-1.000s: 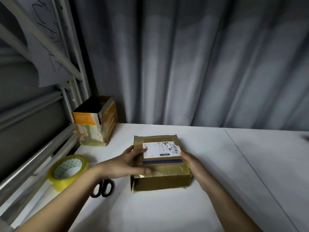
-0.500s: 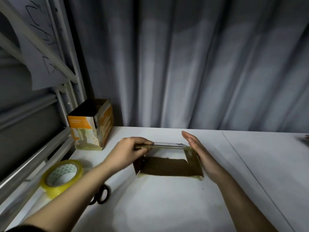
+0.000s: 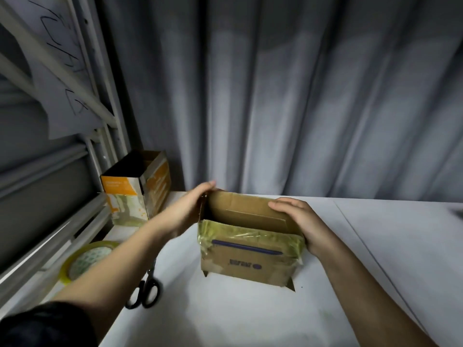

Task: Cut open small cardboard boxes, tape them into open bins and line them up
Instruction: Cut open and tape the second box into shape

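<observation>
Standing the taped brown cardboard box (image 3: 248,249) upright, we grip it with left hand (image 3: 186,211) at 9 o'clock and right hand (image 3: 298,221) at 3, fingers curled over its rims; next probably lining beside the orange open bin (image 3: 136,189) at 10.

Scissors (image 3: 147,284) blades under left forearm

There is one view only, from a camera worn on the person's head. It looks forward and down from above and behind the two forearms, which enter from the bottom corners and meet near the middle of the frame. It sits close: the left hand (image 3: 186,207) and right hand (image 3: 299,222), gripping the cardboard box (image 3: 248,256) from either side, fill the centre. The wide lens bends the edges. Beyond the grip the curtain (image 3: 300,96) closes the view; left of the grip a metal rack (image 3: 75,78) slants inward.
</observation>
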